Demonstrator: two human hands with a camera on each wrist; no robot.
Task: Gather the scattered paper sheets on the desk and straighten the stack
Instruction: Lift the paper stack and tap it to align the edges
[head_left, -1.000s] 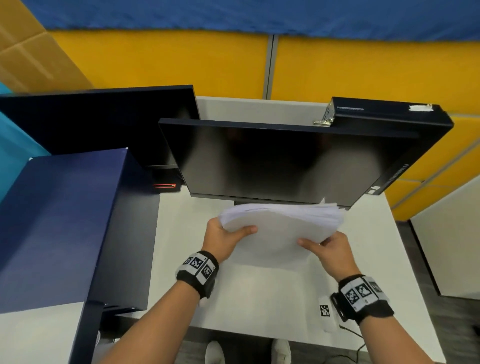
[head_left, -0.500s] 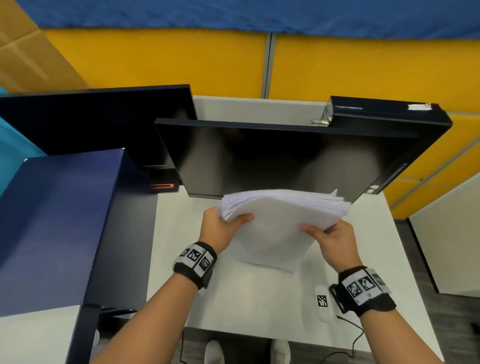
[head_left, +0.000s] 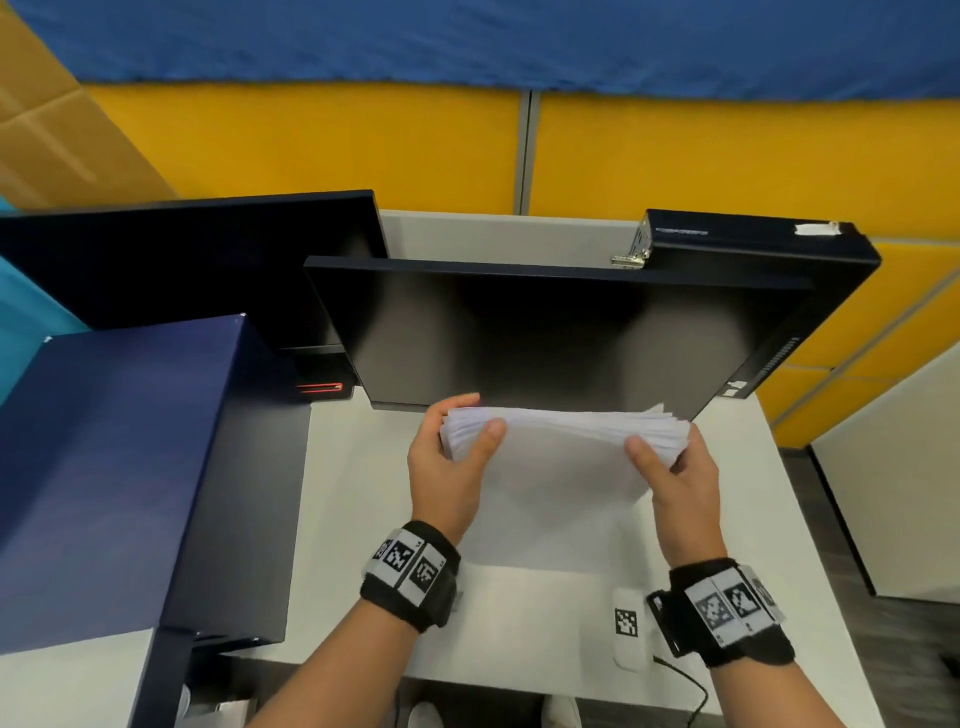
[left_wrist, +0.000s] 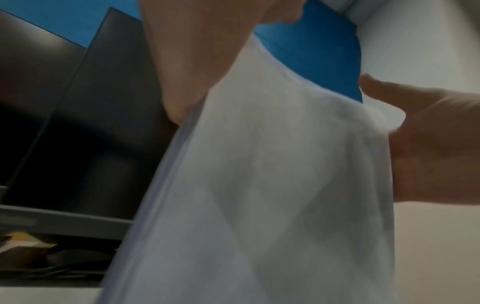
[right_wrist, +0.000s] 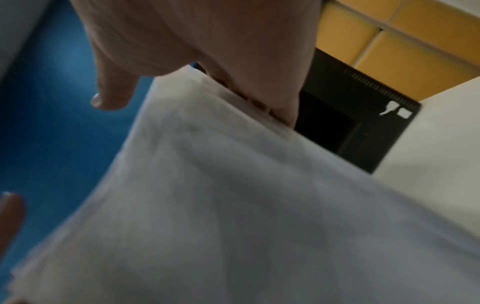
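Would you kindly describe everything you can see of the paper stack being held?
The paper stack is a thick sheaf of plain white sheets, held upright in front of the dark monitor above the white desk. Its top edges are fanned and uneven, not yet flush. The left hand grips its left side, thumb across the front; the right hand grips the right side likewise. Whether its lower edge touches the desk cannot be told.

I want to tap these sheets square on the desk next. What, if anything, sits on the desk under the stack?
Nothing visible does. The paper stack, gripped by the left hand and right hand, hangs over bare white desk. A small tagged white device lies nearer the front edge, off to the right.
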